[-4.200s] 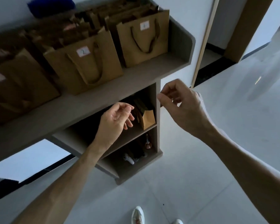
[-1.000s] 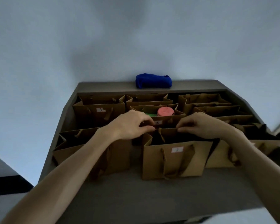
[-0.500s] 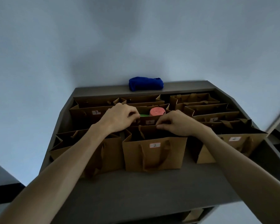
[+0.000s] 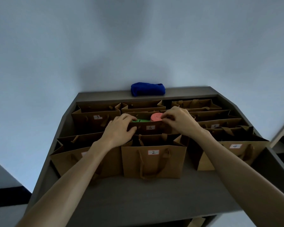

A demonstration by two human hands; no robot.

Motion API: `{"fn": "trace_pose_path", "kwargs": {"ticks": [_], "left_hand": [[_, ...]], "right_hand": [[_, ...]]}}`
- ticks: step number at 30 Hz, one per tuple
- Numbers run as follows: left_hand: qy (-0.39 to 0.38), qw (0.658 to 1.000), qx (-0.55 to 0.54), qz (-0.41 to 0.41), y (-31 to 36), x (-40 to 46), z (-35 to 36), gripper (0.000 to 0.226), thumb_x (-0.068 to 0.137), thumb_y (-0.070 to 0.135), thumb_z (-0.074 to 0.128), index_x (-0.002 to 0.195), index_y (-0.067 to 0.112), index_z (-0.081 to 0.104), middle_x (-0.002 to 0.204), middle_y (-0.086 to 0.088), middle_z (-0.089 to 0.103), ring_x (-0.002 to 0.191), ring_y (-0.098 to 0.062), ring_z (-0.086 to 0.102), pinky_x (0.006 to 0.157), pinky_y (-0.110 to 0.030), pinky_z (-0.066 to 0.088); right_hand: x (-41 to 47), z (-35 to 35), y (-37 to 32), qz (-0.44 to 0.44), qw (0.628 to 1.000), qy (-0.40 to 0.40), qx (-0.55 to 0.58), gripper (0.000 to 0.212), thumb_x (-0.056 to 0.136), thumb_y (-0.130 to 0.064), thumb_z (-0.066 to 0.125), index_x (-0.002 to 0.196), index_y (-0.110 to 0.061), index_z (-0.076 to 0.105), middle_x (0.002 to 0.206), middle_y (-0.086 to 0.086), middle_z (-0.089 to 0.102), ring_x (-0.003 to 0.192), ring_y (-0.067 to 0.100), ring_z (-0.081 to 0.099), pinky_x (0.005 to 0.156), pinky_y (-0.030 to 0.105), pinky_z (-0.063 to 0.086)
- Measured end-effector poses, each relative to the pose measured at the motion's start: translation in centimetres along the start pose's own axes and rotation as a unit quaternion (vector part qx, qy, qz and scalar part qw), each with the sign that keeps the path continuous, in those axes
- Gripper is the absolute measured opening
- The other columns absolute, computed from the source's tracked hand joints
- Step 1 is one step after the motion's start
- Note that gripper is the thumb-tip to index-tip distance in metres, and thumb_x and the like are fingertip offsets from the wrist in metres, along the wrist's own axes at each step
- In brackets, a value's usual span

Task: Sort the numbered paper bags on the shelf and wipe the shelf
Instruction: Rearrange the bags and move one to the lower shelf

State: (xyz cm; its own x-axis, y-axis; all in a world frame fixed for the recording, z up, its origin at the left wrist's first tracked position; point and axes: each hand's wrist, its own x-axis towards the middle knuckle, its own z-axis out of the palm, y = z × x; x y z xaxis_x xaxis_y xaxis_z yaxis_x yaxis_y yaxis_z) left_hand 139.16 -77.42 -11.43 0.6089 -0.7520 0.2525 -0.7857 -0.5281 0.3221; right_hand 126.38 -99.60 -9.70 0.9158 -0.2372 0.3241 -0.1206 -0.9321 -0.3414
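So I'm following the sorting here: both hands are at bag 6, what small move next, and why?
Probably lift bag 6 straight up. The left hand and right hand both pinch its top edge, and it is wedged behind bag 2 with bags on both sides.

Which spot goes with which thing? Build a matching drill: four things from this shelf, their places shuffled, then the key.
1. bag 2
2. bag 3
3. bag 6
4. blue cloth

A. on the back ledge by the wall
B. top edge gripped by both hands
C. front row, middle
D. back left

Pairs: 1-C, 2-D, 3-B, 4-A
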Motion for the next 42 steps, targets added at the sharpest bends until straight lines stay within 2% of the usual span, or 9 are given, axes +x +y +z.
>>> {"fn": "trace_pose_path", "kwargs": {"ticks": [5, 9, 12, 20, 24, 29, 34, 40, 42], "left_hand": [[0.007, 1.0, -0.006, 0.009, 0.1, -0.6, 0.0, 0.031, 0.097, 0.036, 0.048, 0.125, 0.023, 0.056, 0.14, 0.003, 0.046, 0.122, -0.016, 0.049, 0.098, -0.039, 0.047], [0.029, 0.999, -0.028, 0.027, 0.5, -1.5, -0.4, 0.026, 0.096, 0.039, 0.051, 0.106, 0.02, 0.065, 0.13, 0.005, 0.047, 0.107, -0.01, 0.053, 0.086, -0.037, 0.053], [0.047, 0.997, -0.03, 0.044, 0.9, -2.3, -0.4, 0.027, 0.095, 0.041, 0.052, 0.096, 0.021, 0.068, 0.12, 0.008, 0.05, 0.097, -0.006, 0.053, 0.081, -0.035, 0.053], [0.029, 0.998, -0.035, 0.037, 0.8, -1.7, -0.5, 0.027, 0.096, 0.039, 0.05, 0.104, 0.02, 0.068, 0.125, 0.009, 0.045, 0.097, -0.007, 0.055, 0.076, -0.032, 0.056], [0.016, 0.999, -0.031, 0.027, 0.3, -0.6, -0.2, 0.026, 0.097, 0.04, 0.048, 0.109, 0.022, 0.063, 0.133, 0.01, 0.041, 0.103, -0.008, 0.055, 0.078, -0.034, 0.057], [0.01, 1.0, -0.02, 0.012, -0.3, 0.5, 0.1, 0.03, 0.097, 0.04, 0.047, 0.118, 0.022, 0.059, 0.138, 0.01, 0.039, 0.105, -0.004, 0.051, 0.078, -0.03, 0.056], [0.009, 0.999, -0.029, 0.01, -0.4, 0.7, 0.3, 0.03, 0.098, 0.038, 0.047, 0.121, 0.022, 0.057, 0.141, 0.01, 0.038, 0.107, 0.001, 0.042, 0.079, -0.021, 0.051], [0.008, 0.999, -0.046, 0.003, -0.5, 0.8, 0.1, 0.036, 0.099, 0.037, 0.046, 0.13, 0.021, 0.052, 0.145, 0.01, 0.036, 0.116, -0.001, 0.042, 0.085, -0.027, 0.052], [0.009, 0.999, -0.05, 0.002, -0.5, 0.8, 0.1, 0.037, 0.098, 0.037, 0.046, 0.131, 0.021, 0.051, 0.145, 0.01, 0.037, 0.12, -0.005, 0.045, 0.087, -0.029, 0.053]], "right_hand": [[-0.1, -0.1, 0.7, -0.018, 0.999, -0.032, -0.031, 0.019, 0.092, -0.024, 0.065, 0.11, -0.022, 0.067, 0.11, -0.002, 0.059, 0.101, 0.012, 0.056, 0.082, 0.023, 0.047], [-1.8, -1.3, 0.6, -0.053, 0.994, -0.073, -0.058, 0.013, 0.089, -0.028, 0.068, 0.101, -0.025, 0.067, 0.102, -0.008, 0.062, 0.093, 0.008, 0.059, 0.079, 0.031, 0.056], [-2.9, -1.8, 0.7, -0.072, 0.989, -0.101, -0.082, 0.014, 0.088, -0.033, 0.069, 0.101, -0.028, 0.067, 0.099, -0.013, 0.06, 0.091, 0.003, 0.057, 0.075, 0.026, 0.053], [-1.8, -1.5, 0.8, -0.079, 0.988, -0.103, -0.088, 0.012, 0.089, -0.032, 0.067, 0.1, -0.027, 0.064, 0.096, -0.014, 0.053, 0.092, 0.005, 0.055, 0.071, 0.02, 0.045], [-0.4, -1.1, 1.1, -0.078, 0.988, -0.091, -0.093, 0.024, 0.09, -0.031, 0.065, 0.113, -0.027, 0.06, 0.106, -0.007, 0.057, 0.101, 0.01, 0.054, 0.066, 0.015, 0.034], [2.2, -0.6, 0.2, -0.117, 0.965, -0.143, -0.187, 0.056, 0.093, -0.038, 0.06, 0.143, -0.043, 0.034, 0.126, 0.001, 0.048, 0.11, 0.013, 0.04, 0.081, 0.027, 0.038], [4.2, -0.2, -0.5, -0.12, 0.951, -0.174, -0.225, 0.056, 0.089, -0.044, 0.064, 0.14, -0.043, 0.04, 0.134, 0.003, 0.038, 0.124, 0.022, 0.032, 0.098, 0.036, 0.036], [4.4, -0.5, 1.4, -0.102, 0.963, -0.163, -0.19, 0.058, 0.081, -0.05, 0.071, 0.132, -0.045, 0.045, 0.152, 0.002, 0.016, 0.14, 0.031, 0.013, 0.112, 0.054, 0.026], [4.5, -0.2, 1.9, -0.091, 0.967, -0.179, -0.155, 0.059, 0.08, -0.048, 0.073, 0.132, -0.046, 0.044, 0.152, 0.002, 0.016, 0.139, 0.031, 0.016, 0.112, 0.057, 0.028]]}}
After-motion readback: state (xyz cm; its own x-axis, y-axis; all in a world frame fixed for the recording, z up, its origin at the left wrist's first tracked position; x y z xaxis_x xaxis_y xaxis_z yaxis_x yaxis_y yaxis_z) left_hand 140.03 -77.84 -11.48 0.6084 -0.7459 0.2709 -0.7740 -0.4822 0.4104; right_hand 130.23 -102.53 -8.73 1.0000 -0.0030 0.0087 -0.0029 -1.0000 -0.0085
